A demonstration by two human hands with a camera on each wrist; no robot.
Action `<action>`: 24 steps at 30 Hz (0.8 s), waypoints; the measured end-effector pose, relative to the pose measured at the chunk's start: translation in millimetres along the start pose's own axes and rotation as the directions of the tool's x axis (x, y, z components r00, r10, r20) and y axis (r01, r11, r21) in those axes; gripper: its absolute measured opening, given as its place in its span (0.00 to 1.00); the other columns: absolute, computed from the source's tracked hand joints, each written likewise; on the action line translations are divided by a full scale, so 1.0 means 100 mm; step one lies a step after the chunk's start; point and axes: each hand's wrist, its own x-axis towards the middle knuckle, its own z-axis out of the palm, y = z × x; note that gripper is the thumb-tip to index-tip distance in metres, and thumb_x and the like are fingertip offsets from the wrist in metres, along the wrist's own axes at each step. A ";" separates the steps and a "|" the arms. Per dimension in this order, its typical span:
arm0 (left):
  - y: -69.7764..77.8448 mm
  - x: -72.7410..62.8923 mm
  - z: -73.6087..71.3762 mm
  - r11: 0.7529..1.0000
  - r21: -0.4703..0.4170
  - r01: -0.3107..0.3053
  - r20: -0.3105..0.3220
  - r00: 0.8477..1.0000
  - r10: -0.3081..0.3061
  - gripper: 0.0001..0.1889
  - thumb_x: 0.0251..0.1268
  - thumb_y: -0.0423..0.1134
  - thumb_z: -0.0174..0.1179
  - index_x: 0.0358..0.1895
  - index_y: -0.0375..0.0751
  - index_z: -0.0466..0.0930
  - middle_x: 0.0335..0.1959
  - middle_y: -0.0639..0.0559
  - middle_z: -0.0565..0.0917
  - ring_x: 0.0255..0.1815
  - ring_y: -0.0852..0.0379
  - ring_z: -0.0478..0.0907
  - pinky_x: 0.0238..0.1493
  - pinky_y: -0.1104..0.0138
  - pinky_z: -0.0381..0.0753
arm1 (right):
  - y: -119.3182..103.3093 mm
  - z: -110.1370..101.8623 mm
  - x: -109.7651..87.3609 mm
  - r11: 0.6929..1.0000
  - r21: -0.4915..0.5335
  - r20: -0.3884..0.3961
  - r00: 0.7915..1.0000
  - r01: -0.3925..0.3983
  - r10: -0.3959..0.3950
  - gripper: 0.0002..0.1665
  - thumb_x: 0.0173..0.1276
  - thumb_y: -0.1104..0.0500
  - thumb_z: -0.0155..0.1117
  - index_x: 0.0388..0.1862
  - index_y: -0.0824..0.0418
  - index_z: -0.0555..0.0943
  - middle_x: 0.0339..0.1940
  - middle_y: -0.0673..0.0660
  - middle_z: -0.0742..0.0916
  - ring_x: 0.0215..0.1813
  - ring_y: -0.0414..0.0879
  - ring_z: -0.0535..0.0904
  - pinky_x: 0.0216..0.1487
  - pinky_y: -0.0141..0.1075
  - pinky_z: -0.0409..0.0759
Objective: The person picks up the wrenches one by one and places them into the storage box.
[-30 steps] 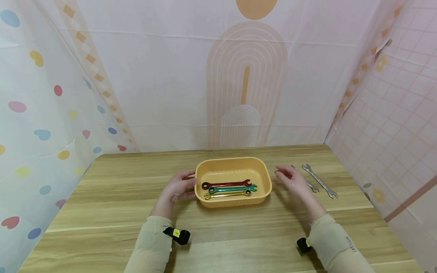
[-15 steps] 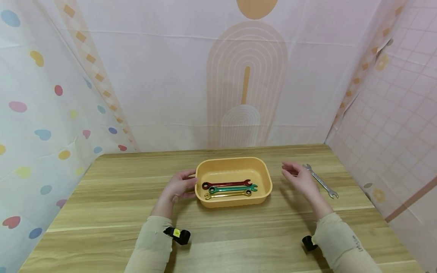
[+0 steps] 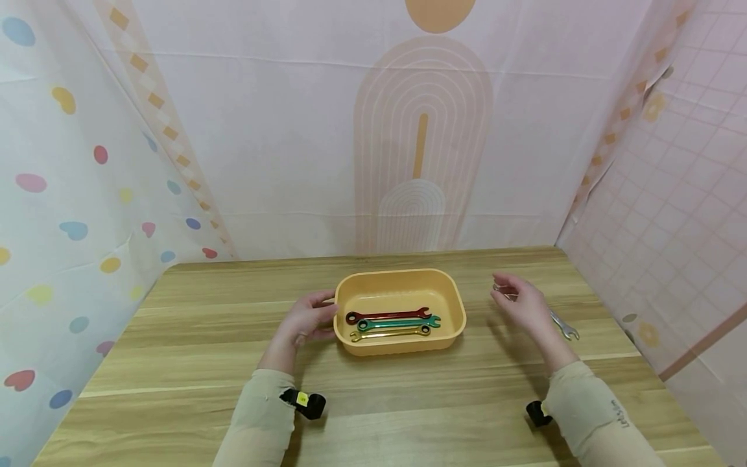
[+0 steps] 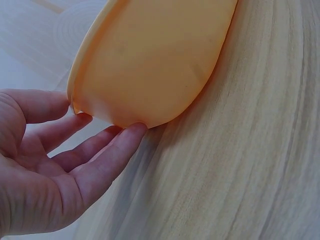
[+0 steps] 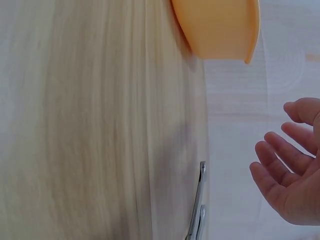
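Note:
My left hand [image 3: 306, 319] holds the left end of a yellow-orange plastic bin [image 3: 403, 348]. In the left wrist view its thumb is at the rim and its fingertips press the outer wall. Inside the bin lie a red wrench [image 3: 388, 316], a green wrench [image 3: 399, 323] and a gold wrench [image 3: 390, 333], each with a ring end and an open end. My right hand [image 3: 522, 305] is to the right of the bin, fingers loosely bent and holding nothing. Below it, two silver wrenches rest on the table, a nearer one [image 5: 197, 197] and another [image 5: 201, 222]; the hand hides much of both in the head view.
The wood-grain table [image 3: 192, 337] reaches back to a patterned cloth wall [image 3: 280, 162]. Cloth also hangs along the left and right sides. A small black wrist camera [image 3: 307, 405] is strapped on the left sleeve, another [image 3: 538, 413] on the right.
My right hand has moved right, away from the bin and over the silver wrenches, covering more of them. The left hand and the bin have stayed in place.

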 end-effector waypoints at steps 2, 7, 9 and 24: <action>0.00 0.00 0.00 1.000 0.007 0.000 -0.001 1.000 0.000 0.27 0.74 0.29 0.53 0.73 0.32 0.62 0.66 0.29 0.69 0.43 0.47 0.81 0.38 0.58 0.85 | 0.01 -0.02 0.00 1.000 -0.021 -0.002 1.000 0.002 -0.002 0.23 0.69 0.69 0.62 0.61 0.75 0.74 0.56 0.73 0.81 0.53 0.65 0.79 0.57 0.55 0.77; 0.01 0.00 0.00 1.000 0.025 0.001 -0.002 1.000 -0.001 0.27 0.74 0.30 0.54 0.74 0.32 0.62 0.66 0.28 0.69 0.43 0.47 0.82 0.39 0.57 0.85 | 0.04 -0.07 0.01 0.997 -0.073 -0.002 1.000 -0.009 0.009 0.24 0.69 0.68 0.62 0.62 0.75 0.74 0.57 0.74 0.80 0.53 0.66 0.79 0.56 0.58 0.76; 0.01 -0.01 0.00 1.000 0.030 0.001 -0.001 1.000 0.000 0.27 0.74 0.30 0.54 0.74 0.32 0.62 0.66 0.28 0.69 0.43 0.47 0.82 0.39 0.57 0.85 | 0.06 -0.09 0.02 0.996 -0.088 -0.002 1.000 -0.014 0.014 0.24 0.69 0.67 0.62 0.63 0.74 0.74 0.57 0.74 0.80 0.53 0.67 0.78 0.56 0.58 0.76; 0.00 0.00 0.01 1.000 0.022 -0.006 -0.005 1.000 0.007 0.27 0.74 0.30 0.54 0.73 0.32 0.62 0.65 0.29 0.69 0.43 0.47 0.81 0.38 0.58 0.85 | 0.17 -0.16 0.02 0.982 -0.191 -0.010 1.000 -0.005 0.004 0.25 0.68 0.66 0.64 0.62 0.74 0.74 0.55 0.74 0.81 0.51 0.68 0.79 0.53 0.59 0.76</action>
